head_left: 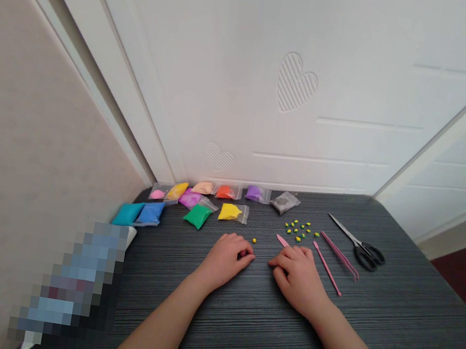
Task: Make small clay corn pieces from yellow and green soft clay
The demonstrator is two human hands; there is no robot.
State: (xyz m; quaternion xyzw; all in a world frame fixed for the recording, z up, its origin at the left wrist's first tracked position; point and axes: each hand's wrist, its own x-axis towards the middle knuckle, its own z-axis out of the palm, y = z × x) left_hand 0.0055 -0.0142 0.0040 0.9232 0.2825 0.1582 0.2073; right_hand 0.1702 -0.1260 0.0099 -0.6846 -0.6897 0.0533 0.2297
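Observation:
My left hand [226, 261] rests on the dark table [216, 337] with its fingers curled and the thumb close to the index finger. What it holds, if anything, is hidden. Just beyond those fingers lies a tiny yellow ball [254, 240]. My right hand [300, 276] lies palm down, index finger stretched toward the left hand, its fingertip on the tabletop. A pink modelling knife [282, 241] pokes out from behind the right hand's knuckles. Several small yellow-and-green clay pieces [299, 227] are scattered beyond that hand.
To the right lie a thin pink clay tool [327, 269], pink tweezers [340, 255] and black-handled scissors [364, 251]. Bags of coloured clay, including a green one [197, 216] and a yellow one [230, 212], line the back left. A blurred blue pack [79, 280] stands at the left.

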